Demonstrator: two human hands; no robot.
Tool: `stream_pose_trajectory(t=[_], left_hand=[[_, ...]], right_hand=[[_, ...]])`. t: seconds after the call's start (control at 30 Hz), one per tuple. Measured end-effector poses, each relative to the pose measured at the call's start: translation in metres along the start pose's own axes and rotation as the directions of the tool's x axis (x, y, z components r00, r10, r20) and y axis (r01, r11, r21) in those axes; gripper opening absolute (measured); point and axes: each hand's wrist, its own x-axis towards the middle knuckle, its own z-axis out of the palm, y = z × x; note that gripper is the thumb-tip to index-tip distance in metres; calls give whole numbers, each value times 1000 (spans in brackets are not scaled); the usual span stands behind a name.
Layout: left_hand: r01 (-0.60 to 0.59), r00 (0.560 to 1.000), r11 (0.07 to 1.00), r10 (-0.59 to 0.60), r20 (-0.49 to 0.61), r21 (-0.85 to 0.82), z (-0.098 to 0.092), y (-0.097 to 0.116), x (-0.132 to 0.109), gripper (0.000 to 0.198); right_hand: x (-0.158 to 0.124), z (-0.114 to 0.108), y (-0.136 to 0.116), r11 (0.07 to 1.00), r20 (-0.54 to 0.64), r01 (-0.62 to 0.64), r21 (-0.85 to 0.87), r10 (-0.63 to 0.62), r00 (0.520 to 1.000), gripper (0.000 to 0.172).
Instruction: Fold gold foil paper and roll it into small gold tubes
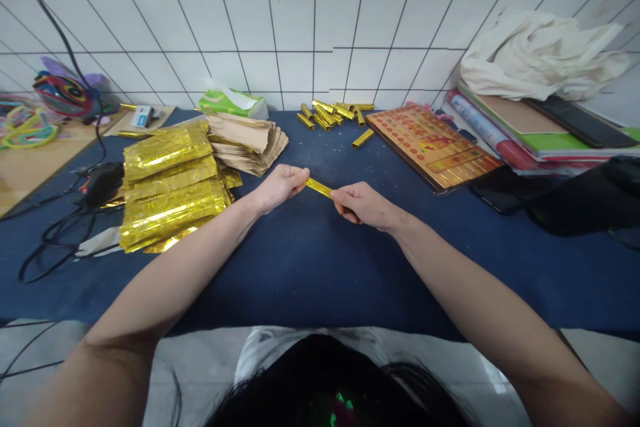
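Observation:
A narrow folded strip of gold foil paper is stretched between my two hands, above the middle of the blue-covered table. My left hand pinches its left end, and my right hand grips the right end with curled fingers. The strip slopes slightly down to the right. To the left lies a fanned stack of gold foil sheets, beside a pile of brown paper. Near the wall sits a heap of small folded gold pieces, with one single gold piece lying closer to me.
An orange-gold printed packet lies right of centre. Behind it are stacked books under a white cloth bag. A green tissue pack stands by the tiled wall. Black cables tangle at the left.

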Motion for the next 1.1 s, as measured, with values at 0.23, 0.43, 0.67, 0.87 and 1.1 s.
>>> stream_pose_trajectory(t=[0.23, 0.43, 0.67, 0.87, 1.1], left_hand=[[39, 998, 995, -35, 44, -90, -5, -4, 2, 48], [188, 977, 970, -167, 133, -156, -5, 1, 1, 55], [107, 989, 994, -108, 99, 17, -5, 1, 0, 29], [-190, 970, 887, 102, 221, 421, 17, 9, -10, 21], [-241, 969, 860, 188, 160, 450, 21, 9, -12, 25]], right_hand=[[0, 3, -1, 874, -167, 77, -480, -177, 970, 42], [-1, 10, 7, 417, -223, -53, -907, -370, 902, 38], [-2, 8, 3, 680, -300, -21, -732, -295, 907, 34], [0, 8, 1, 879, -76, 65, -473, -114, 991, 39], [-1, 9, -1, 935, -15, 63, -350, -73, 997, 35]])
